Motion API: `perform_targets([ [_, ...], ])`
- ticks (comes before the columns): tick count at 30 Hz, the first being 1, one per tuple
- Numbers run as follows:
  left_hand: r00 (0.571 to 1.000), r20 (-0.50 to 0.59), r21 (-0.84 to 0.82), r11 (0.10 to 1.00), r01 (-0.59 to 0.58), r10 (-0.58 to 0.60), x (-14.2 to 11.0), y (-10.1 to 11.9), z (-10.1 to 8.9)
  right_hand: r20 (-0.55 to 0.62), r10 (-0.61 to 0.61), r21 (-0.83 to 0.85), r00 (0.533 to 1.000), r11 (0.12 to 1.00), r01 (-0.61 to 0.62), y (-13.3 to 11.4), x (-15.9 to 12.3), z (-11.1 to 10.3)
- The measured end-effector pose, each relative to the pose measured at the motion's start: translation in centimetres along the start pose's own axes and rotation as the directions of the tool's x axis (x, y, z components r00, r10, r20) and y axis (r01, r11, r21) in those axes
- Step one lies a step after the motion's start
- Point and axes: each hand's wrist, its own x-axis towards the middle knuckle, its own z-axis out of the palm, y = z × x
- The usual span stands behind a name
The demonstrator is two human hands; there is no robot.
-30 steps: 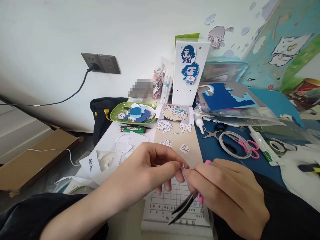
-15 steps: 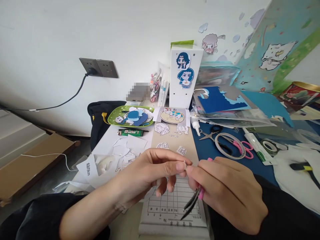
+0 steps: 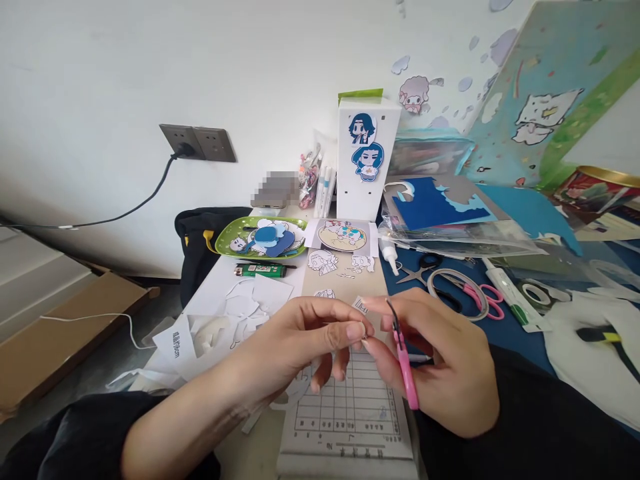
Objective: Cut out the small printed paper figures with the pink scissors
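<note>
My left hand (image 3: 305, 333) is closed in a pinch, thumb against index finger, on a tiny bit I cannot make out. My right hand (image 3: 455, 373) holds a pair of small scissors (image 3: 407, 377) with a pink handle and dark curved blades, the blades now tilted upward. Its thumb tip is right beside the left thumb and finger. Below both hands lies a pad of printed forms (image 3: 345, 427) with a ruled grid. Cut-out line drawings (image 3: 323, 261) lie on the beige sheet just beyond the hands.
Paper scraps (image 3: 245, 303) lie at left, near a green lighter (image 3: 260, 269) and a green tray (image 3: 225, 243) of cut-outs. At right are larger scissors (image 3: 417, 272), a tape roll (image 3: 435, 300), pink-handled scissors (image 3: 493, 303) and a glue tube (image 3: 517, 300). A white box (image 3: 367, 200) stands behind.
The small scissors have turned in my right hand from blades pointing down to blades pointing up, and its fingers have lifted and opened somewhat. My left hand keeps its pinch.
</note>
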Motion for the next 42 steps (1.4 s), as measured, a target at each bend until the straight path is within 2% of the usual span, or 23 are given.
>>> perform_targets([
  [5, 1.000, -0.005, 0.043, 0.999, 0.012, -0.012, -0.09, -0.08, -0.05, 0.073, 0.042, 0.088, 0.996, 0.995, -0.048, -0.24, 0.32, -0.07],
  [18, 0.998, -0.050, 0.015, 0.999, 0.037, -0.037, 0.02, -0.06, 0.00, 0.040, 0.031, 0.020, 0.999, 0.999, -0.031, 0.01, 0.27, -0.04],
  [23, 0.998, -0.042, 0.191, 0.981, -0.034, 0.043, -0.03, 0.12, 0.24, 0.033, 0.055, -0.015, 0.998, 0.998, -0.055, 0.07, 0.01, 0.01],
  [26, 0.992, -0.083, 0.296, 0.953, -0.067, 0.096, -0.12, 0.00, 0.37, 0.016, 0.031, -0.058, 0.999, 0.998, -0.030, 0.18, -0.17, 0.13],
  [31, 0.975, -0.165, 0.383, 0.920, -0.079, 0.152, -0.29, -0.71, 0.11, 0.009, -0.024, -0.087, 1.000, 0.996, 0.025, 0.29, -0.06, 0.49],
  [36, 0.971, -0.183, 0.468, 0.882, -0.052, 0.154, -0.57, -0.79, 0.10, 0.077, 0.026, -0.063, 0.997, 0.998, -0.021, 0.43, -0.02, 0.53],
  [42, 0.953, -0.239, 0.531, 0.847, -0.033, 0.187, -0.62, -0.61, 0.34, 0.086, 0.018, -0.057, 0.996, 0.998, -0.013, 0.42, -0.25, 0.48],
])
